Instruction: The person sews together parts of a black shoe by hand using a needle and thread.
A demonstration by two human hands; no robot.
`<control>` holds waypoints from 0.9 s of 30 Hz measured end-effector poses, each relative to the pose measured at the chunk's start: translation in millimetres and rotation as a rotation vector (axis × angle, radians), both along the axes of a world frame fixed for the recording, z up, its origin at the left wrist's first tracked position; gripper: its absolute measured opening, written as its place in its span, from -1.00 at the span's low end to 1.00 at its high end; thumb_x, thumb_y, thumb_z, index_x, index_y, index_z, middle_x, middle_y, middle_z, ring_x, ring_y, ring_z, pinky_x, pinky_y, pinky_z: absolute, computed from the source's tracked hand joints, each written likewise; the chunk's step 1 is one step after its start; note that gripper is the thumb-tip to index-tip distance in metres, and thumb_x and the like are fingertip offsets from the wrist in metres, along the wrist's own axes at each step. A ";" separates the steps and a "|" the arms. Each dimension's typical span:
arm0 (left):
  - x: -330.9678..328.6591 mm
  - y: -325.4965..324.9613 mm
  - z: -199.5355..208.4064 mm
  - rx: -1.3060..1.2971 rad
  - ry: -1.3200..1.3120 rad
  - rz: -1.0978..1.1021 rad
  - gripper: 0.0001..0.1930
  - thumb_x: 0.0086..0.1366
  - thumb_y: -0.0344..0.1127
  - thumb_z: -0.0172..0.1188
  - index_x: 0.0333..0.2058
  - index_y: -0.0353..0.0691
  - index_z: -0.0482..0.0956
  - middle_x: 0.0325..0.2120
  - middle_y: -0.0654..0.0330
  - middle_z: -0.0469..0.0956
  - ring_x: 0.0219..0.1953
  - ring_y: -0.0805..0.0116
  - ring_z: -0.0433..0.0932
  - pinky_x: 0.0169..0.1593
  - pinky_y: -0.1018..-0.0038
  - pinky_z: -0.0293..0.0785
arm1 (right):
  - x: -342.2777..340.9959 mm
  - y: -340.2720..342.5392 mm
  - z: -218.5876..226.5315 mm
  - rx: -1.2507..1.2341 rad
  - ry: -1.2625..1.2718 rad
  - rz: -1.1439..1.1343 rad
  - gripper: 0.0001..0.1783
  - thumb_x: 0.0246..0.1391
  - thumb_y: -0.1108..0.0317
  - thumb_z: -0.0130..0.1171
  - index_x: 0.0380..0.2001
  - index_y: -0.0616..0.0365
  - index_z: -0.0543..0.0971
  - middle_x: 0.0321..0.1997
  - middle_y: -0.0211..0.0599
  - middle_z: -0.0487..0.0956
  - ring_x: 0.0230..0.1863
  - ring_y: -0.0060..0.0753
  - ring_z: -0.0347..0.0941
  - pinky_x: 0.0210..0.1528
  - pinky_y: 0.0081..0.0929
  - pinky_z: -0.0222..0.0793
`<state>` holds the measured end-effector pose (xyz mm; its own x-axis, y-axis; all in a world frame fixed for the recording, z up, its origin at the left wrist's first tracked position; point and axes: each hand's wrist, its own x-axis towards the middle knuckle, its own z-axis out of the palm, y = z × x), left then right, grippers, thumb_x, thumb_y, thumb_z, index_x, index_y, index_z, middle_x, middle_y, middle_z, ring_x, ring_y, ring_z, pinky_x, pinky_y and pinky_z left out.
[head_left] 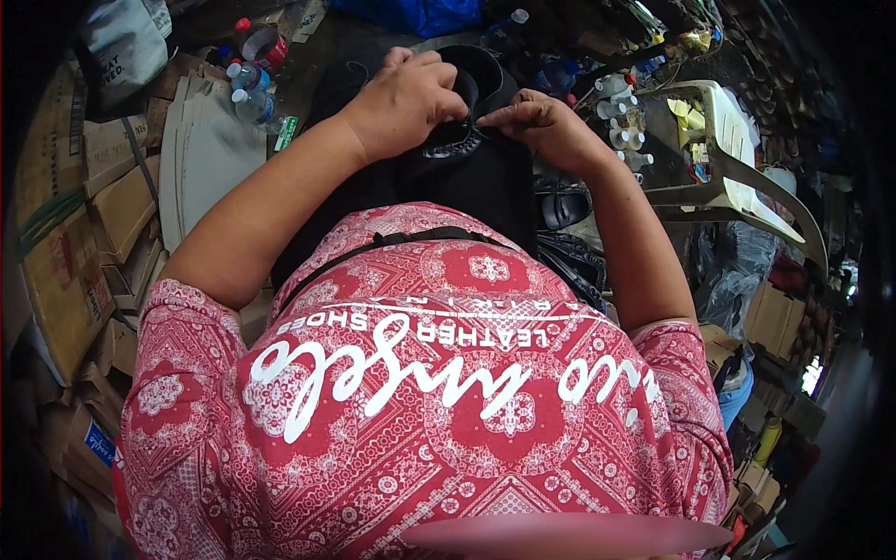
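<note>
Crowding the far left, cardboard boxes [121,215] lie near plastic bottles [250,106]; next, the left hand [411,105] has its grip pinched on a black curved piece [485,75]; this sits over the lap [467,191], between both hands; the right hand [543,126] puts a forefinger to its edge, whether grasping I cannot tell; farther right is a plastic chair [728,140].

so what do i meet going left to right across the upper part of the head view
White bag, red-capped bottle, left hand, black item between the hands, right hand, white-capped bottles, pale plastic chair
</note>
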<state>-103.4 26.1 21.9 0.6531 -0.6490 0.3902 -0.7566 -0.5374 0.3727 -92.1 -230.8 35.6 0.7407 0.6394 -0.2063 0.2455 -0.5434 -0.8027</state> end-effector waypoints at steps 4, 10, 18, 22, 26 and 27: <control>-24.0 4.6 -2.9 -0.075 0.241 0.145 -0.81 0.11 -0.36 0.30 -0.25 -0.01 0.70 -0.42 0.35 0.50 -0.20 0.33 0.46 0.01 0.33 0.19 | -13.3 1.7 0.2 0.005 0.046 -0.134 -0.66 0.05 0.53 0.22 -0.11 -0.07 0.70 -0.36 -0.46 0.53 -0.25 -0.57 0.46 -0.12 -0.56 0.41; -24.9 -0.3 -14.8 -0.117 0.503 0.315 -0.84 0.15 -0.23 0.28 -0.26 0.03 0.68 -0.36 0.35 0.63 -0.12 0.35 0.51 0.06 0.24 0.13 | -20.9 9.3 -9.5 0.222 0.310 -0.325 -0.70 0.08 0.54 0.22 -0.08 0.11 0.66 -0.27 -0.46 0.65 -0.21 -0.69 0.50 -0.06 -0.64 0.43; -12.3 -21.7 -11.8 -0.173 0.792 0.332 -0.83 0.10 -0.29 0.33 -0.31 -0.14 0.62 -0.40 0.32 0.64 -0.27 0.37 0.57 0.08 0.38 0.20 | -16.1 18.5 -7.4 0.096 0.197 -0.319 -0.84 0.05 0.47 0.28 -0.25 0.20 0.66 -0.34 -0.45 0.64 -0.29 -0.71 0.47 -0.16 -0.64 0.41; -6.9 -18.0 -3.5 -0.029 0.602 0.272 -0.89 0.09 -0.20 0.32 -0.41 -0.02 0.63 -0.44 0.37 0.61 -0.14 0.34 0.49 0.04 0.24 0.11 | -5.5 17.2 -8.6 0.133 0.233 -0.243 -0.86 0.02 0.40 0.34 -0.33 0.20 0.65 -0.41 -0.44 0.62 -0.34 -0.69 0.46 -0.21 -0.63 0.39; -8.9 -2.6 8.9 -0.004 0.428 0.245 -0.90 0.07 -0.24 0.34 -0.48 -0.05 0.61 -0.45 0.38 0.55 -0.14 0.33 0.44 0.02 0.24 0.12 | 1.0 4.1 -9.9 0.177 0.266 -0.286 -0.89 0.03 0.42 0.35 -0.40 0.20 0.63 -0.43 -0.48 0.60 -0.35 -0.68 0.45 -0.22 -0.63 0.38; -11.8 1.4 11.7 0.012 0.430 0.261 -0.89 0.06 -0.26 0.35 -0.48 -0.07 0.60 -0.45 0.38 0.53 -0.14 0.33 0.43 0.03 0.25 0.12 | 0.6 0.1 -10.3 0.144 0.268 -0.346 -0.90 0.03 0.42 0.34 -0.41 0.20 0.62 -0.43 -0.49 0.60 -0.35 -0.68 0.45 -0.22 -0.63 0.38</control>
